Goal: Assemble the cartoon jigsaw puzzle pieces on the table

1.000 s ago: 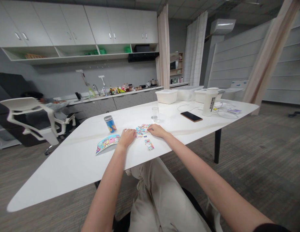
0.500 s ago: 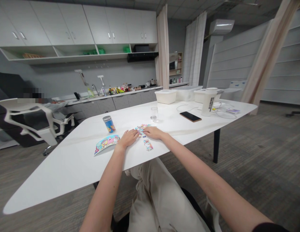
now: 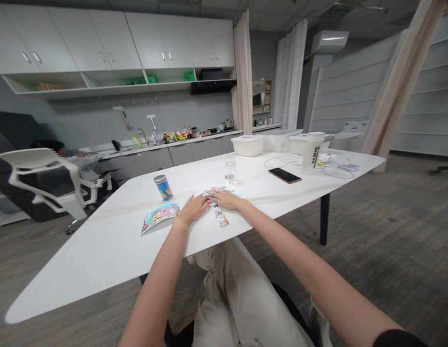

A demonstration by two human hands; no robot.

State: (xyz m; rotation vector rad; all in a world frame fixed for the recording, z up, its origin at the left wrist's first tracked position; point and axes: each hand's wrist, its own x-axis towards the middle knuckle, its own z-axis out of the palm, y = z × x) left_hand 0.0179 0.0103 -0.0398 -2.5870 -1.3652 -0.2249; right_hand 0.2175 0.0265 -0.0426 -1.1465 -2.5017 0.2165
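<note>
1. Inward comes the right hand (image 3: 224, 199), off the right side of the colourful pieces (image 3: 218, 189) to beside the left hand (image 3: 195, 208): both now share one patch.
2. Fingers outstretched on each; whether either pinches a piece, can't tell.
3. Pieces lie under and just beyond the fingers; a patterned panel (image 3: 221, 220) lies nearer the bench (image 3: 101, 250) edge.
4. Farther left, a curved picture sheet (image 3: 161, 217), with a canister (image 3: 163, 188) behind.

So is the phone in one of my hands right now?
No, the phone lies on the white table, apart from the left hand and the right hand, which are over the colourful pieces.
</note>
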